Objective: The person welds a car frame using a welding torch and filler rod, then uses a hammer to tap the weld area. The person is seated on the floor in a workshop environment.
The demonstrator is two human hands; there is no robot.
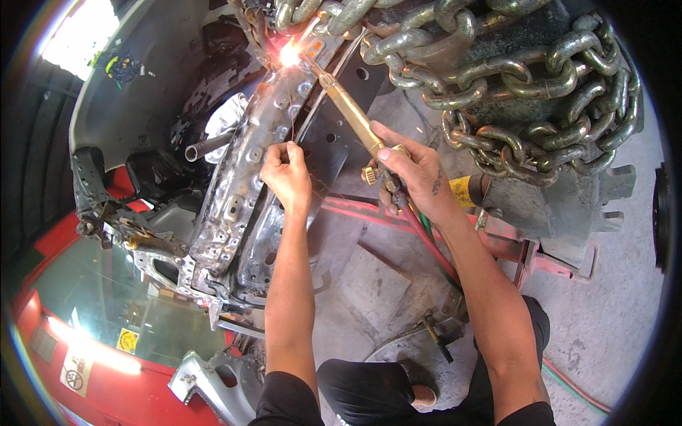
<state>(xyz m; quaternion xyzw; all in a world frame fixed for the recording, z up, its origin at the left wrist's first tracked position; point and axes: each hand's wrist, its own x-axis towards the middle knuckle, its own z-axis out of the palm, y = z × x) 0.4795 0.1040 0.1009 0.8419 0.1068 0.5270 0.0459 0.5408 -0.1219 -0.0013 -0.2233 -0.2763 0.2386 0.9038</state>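
Observation:
My right hand (420, 174) is wrapped around the brass gas torch (349, 112), near its valve knobs. The torch points up and to the left, its tip at a bright flame (291, 54) on the upper end of a bare metal car-body rail (245, 167). My left hand (290, 176) is raised beside that rail, thumb and fingers pinched on a thin filler wire (293, 117). The wire runs up toward the flame, whose glare hides the far end. Red and green hoses (435, 248) trail from the torch's lower end, beneath my right forearm.
Heavy steel chains (526, 78) hang at the upper right, close to the torch. A pink-red steel frame (501, 245) stands below them. On the left are a curved grey body panel (121, 85), a metal pipe (206, 147) and a red vehicle with a glass window (106, 305).

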